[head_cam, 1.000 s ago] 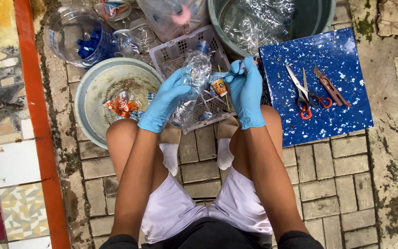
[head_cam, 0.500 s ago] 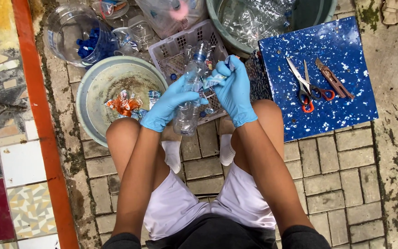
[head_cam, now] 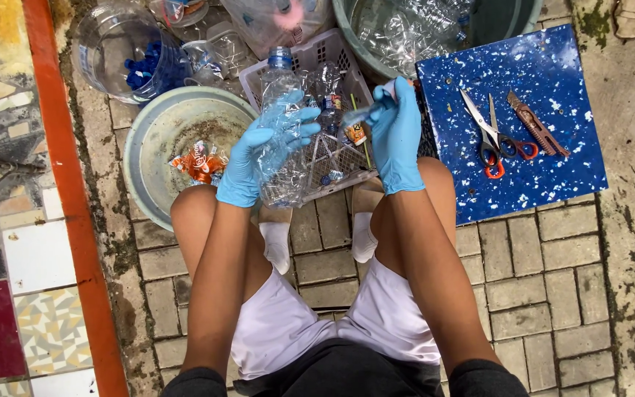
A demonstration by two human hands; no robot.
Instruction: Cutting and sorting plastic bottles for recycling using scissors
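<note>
Two gloved hands are being used: the left hand (head_cam: 259, 158) is being wrapped around a clear plastic bottle (head_cam: 281, 132), the right hand (head_cam: 398, 136) pinching its peeled label strip (head_cam: 365, 112); steady, firm gripping is judged best.

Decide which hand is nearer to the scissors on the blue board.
Right. The right hand is just left of the scissors, apart from them; the left hand grips the clear bottle farther off.
</note>
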